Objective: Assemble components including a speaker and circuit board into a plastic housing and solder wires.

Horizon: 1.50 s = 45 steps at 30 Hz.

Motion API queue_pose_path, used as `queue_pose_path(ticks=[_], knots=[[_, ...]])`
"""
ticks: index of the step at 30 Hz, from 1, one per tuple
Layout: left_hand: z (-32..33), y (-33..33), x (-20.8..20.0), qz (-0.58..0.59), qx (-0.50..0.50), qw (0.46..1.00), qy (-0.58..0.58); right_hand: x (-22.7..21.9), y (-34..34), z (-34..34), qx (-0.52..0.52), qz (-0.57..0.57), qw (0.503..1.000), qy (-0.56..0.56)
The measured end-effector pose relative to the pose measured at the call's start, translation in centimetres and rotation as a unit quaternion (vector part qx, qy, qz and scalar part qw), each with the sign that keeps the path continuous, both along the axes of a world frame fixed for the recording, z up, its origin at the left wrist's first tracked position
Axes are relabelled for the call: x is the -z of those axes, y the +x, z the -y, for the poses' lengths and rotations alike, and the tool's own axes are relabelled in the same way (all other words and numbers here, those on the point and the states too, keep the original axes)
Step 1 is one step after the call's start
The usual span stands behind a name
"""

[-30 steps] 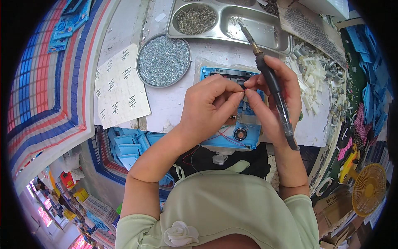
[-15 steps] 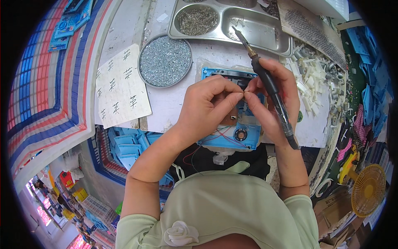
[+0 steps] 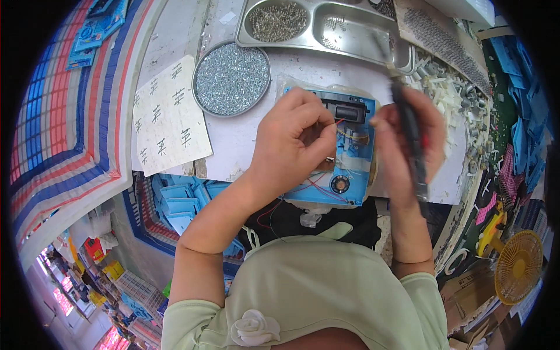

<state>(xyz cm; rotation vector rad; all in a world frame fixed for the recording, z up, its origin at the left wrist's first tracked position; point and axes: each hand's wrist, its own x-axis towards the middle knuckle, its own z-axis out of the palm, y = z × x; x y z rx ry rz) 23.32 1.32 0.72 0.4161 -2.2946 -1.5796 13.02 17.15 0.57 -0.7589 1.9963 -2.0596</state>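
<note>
A blue plastic casing [image 3: 368, 169] lies open in front of me, with a black battery compartment [image 3: 349, 112], a small round speaker [image 3: 339, 184] and thin wires inside. My left hand [image 3: 297, 134] is over its left side, thumb and forefinger pinched on what looks like a thin wire [image 3: 339, 121]. Right of the casing, my right hand [image 3: 429, 125] grips a soldering iron [image 3: 411, 131] with a black handle. The iron stands roughly upright, tip pointing away from me. Motion smears the iron and that hand. The left fingers hide part of the casing.
A round dish of small metal screws [image 3: 232, 79] stands left, beside a handwritten sheet [image 3: 172, 119]. Behind is a compartmented steel tray [image 3: 356, 51] with small metal parts. White plastic pieces [image 3: 446, 87] lie right. Blue casings [image 3: 181, 204] fill a bin below the left edge.
My right hand has parted from the left fingertips and moved right with the soldering iron, uncovering the battery compartment. My left hand stays pinched, shifted slightly left.
</note>
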Motion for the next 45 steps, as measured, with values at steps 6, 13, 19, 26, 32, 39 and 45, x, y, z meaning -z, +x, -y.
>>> queue_pose_path(ticks=[6, 13, 19, 26, 32, 39, 45], knots=[[-0.3, 0.0, 0.9, -0.007, 0.012, 0.996, -0.083, -0.8, -0.6, -5.6, -0.042, -0.109, 0.993, 0.017], [-0.3, 0.1, 1.4, -0.005, -0.005, 0.998, -0.061, -1.0, 0.3, -6.9, -0.087, -0.162, 0.980, 0.079], [0.1, 0.1, 1.8, -0.026, -0.006, 0.993, -0.111, -0.8, 0.0, -6.2, -0.121, -0.239, 0.955, 0.130], [0.1, 0.1, 1.7, -0.023, -0.014, 0.995, -0.097, -0.3, 0.1, -5.7, -0.134, -0.259, 0.948, 0.124], [0.1, 0.0, 1.8, -0.033, -0.015, 0.994, -0.102, -0.3, 0.0, -5.4, -0.138, -0.277, 0.942, 0.133], [-0.1, -0.1, 1.5, -0.025, -0.030, 0.995, -0.093, -0.3, -0.3, -5.2, -0.150, -0.313, 0.926, 0.146], [0.0, -0.1, 1.5, -0.022, -0.031, 0.995, -0.095, -0.1, -0.6, -5.2, -0.165, -0.338, 0.917, 0.128]])
